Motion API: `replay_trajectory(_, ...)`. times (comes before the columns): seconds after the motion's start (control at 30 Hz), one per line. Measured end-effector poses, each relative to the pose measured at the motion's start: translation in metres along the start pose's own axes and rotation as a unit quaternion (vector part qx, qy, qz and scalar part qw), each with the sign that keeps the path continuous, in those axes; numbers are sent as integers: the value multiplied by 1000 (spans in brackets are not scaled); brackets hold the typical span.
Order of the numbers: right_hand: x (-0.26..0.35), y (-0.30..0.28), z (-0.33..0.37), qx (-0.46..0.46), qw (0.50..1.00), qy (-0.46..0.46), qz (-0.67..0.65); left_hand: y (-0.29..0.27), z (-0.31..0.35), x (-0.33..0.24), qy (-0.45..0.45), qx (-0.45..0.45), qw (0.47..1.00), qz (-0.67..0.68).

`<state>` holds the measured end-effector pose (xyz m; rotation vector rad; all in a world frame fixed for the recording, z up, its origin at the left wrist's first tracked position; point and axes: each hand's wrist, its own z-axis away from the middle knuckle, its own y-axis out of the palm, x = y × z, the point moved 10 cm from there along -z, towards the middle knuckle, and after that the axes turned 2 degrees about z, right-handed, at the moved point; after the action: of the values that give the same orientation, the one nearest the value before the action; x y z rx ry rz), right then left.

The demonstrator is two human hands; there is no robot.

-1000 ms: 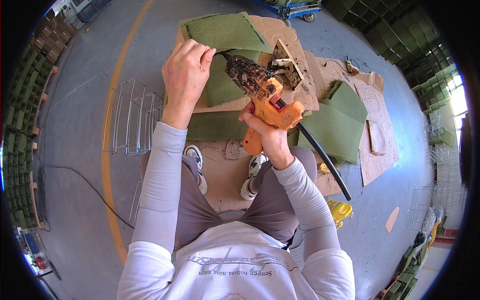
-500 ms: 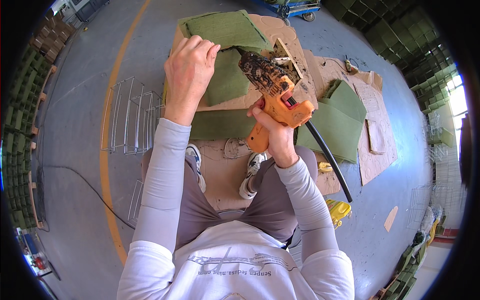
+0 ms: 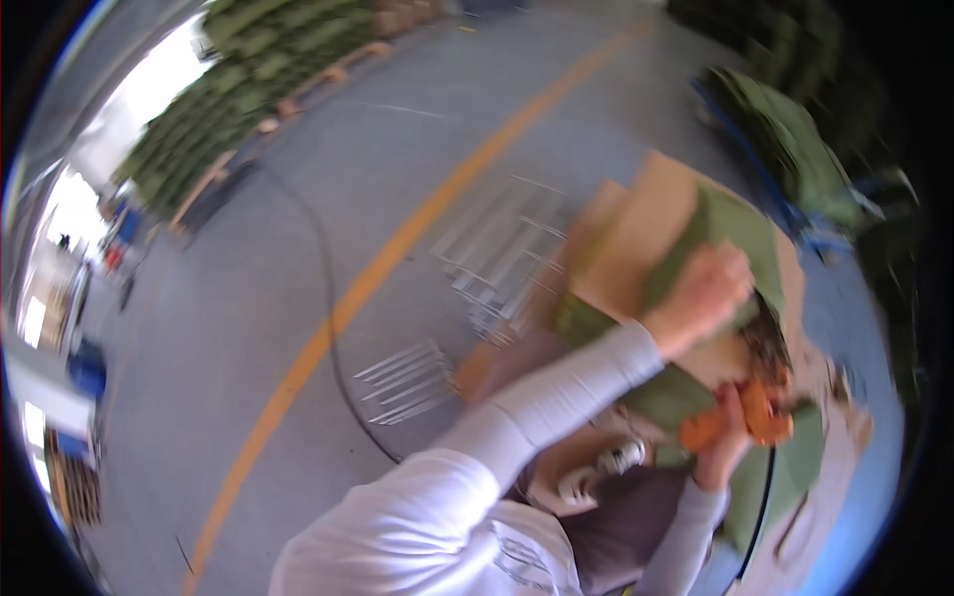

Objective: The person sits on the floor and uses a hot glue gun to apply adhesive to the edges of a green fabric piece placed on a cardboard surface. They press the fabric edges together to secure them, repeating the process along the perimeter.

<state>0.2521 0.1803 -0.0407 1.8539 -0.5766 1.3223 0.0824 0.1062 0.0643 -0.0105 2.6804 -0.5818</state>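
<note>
The picture is smeared by motion. My right hand (image 3: 727, 437) is wrapped round the handle of an orange glue gun (image 3: 767, 409). The gun's front part is dark and soiled, and a long black glue stick (image 3: 761, 507) trails from its rear. Beyond it, my left hand (image 3: 701, 298) is curled over a piece of green fabric (image 3: 740, 223); whatever its fingers hold is hidden. The gun's dark nose points toward the fabric close to my left hand. More green fabric (image 3: 671, 402) lies nearer my legs, on brown cardboard (image 3: 656, 194).
Wire racks (image 3: 507, 248) (image 3: 402, 382) stand on the grey floor to the left, beside a yellow line (image 3: 373, 278) and a dark cable (image 3: 323, 258). Green stacks on pallets (image 3: 248, 104) line the far left. A blue cart with green material (image 3: 785, 139) is at the far right.
The view has swung left, so my hands and the cardboard now appear farther right. My right hand still holds the glue gun; my left stays curled near the green fabric.
</note>
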Motion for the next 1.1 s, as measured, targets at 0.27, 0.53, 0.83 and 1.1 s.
replay_trajectory(0.27, 8, 24, 11, 46, 999, 9, -15, -40, -1, -21, 43, 15, 992, -117)
replay_trajectory(0.53, 18, 19, 14, -36, 998, 31, 32, -32, -7, -16, 8, 55, 998, -33)
replay_trajectory(0.83, 10, 25, -1, 26, 997, 51, -55, -37, -28, -16, 19, 44, 997, -64)
replay_trajectory(1.1, 4, 14, 2, 20, 996, 50, -78, -36, -21, -19, 10, 37, 997, -71)
